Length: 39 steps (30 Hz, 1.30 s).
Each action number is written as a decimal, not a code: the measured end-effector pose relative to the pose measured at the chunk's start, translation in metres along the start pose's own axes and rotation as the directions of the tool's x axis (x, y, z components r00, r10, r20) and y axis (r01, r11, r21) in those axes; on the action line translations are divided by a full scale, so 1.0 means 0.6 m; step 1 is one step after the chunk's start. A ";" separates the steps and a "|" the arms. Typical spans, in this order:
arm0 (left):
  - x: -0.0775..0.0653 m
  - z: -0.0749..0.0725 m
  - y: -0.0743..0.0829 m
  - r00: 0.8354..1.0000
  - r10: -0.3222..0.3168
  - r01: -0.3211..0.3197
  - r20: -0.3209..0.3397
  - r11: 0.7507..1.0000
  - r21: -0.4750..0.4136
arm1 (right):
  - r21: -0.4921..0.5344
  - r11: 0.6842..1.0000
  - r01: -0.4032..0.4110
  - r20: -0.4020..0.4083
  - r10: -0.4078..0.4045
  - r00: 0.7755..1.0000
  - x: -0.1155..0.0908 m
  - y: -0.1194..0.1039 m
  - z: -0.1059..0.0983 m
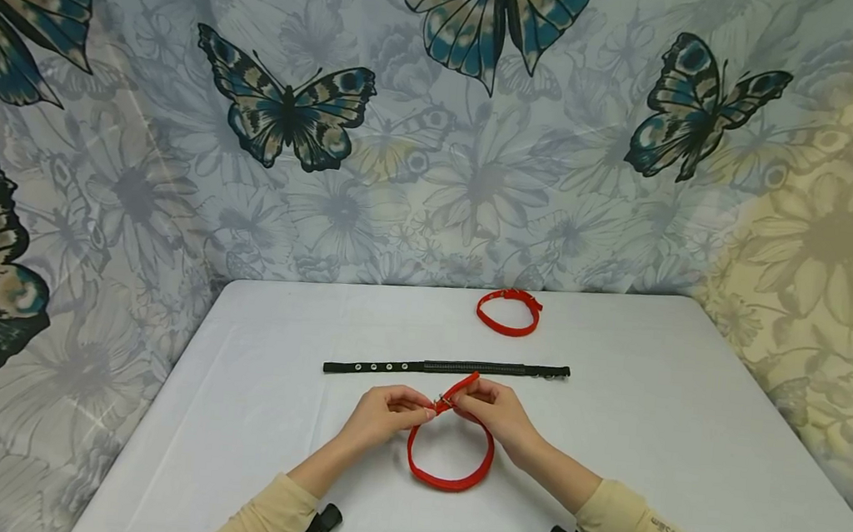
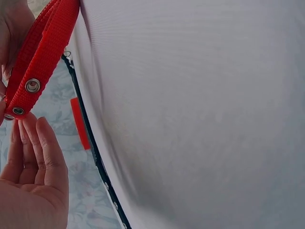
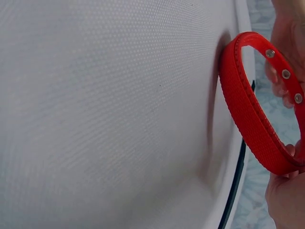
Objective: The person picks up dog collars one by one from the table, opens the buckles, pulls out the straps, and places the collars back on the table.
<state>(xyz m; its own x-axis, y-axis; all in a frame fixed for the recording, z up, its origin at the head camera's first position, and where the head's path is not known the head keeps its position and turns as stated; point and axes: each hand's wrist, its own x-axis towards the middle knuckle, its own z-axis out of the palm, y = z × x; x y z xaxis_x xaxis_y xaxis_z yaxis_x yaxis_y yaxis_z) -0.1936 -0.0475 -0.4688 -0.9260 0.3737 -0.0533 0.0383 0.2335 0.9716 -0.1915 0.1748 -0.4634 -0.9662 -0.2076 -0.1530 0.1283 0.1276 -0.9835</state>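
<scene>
Fingers [image 1: 407,396] of left hand [image 1: 379,417] and right hand [image 1: 499,412] clamped on nearer red collar [image 1: 449,484] beside its buckle [image 1: 444,400].

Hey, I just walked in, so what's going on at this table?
A person is working on a red strap bent into a loop, left hand and right hand both pinching it near its metal buckle. Whether it's fastened, I can't tell. A black strap lies stretched out just beyond the hands, and another red loop rests near the far edge of the white table.
</scene>
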 end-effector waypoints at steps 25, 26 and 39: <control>-0.004 -0.003 -0.011 1.000 0.018 -0.019 0.016 0.999 0.045 | 0.044 0.999 -0.023 -0.056 0.026 0.998 -0.006 0.003 0.005; -0.004 -0.003 -0.012 1.000 0.018 -0.019 0.017 0.999 0.041 | 0.044 0.999 -0.024 -0.058 0.026 0.998 -0.006 0.003 0.005; 0.002 -0.001 -0.003 1.000 -0.009 0.009 0.000 0.999 0.035 | 0.036 0.999 -0.003 -0.007 0.003 1.000 -0.007 0.000 0.005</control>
<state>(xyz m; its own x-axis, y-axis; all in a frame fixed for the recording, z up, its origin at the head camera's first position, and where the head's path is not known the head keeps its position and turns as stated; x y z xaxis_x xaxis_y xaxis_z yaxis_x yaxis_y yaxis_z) -0.1951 -0.0483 -0.4706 -0.9262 0.3719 -0.0621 0.0432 0.2685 0.9623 -0.1867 0.1725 -0.4628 -0.9674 -0.2001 -0.1553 0.1390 0.0933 -0.9859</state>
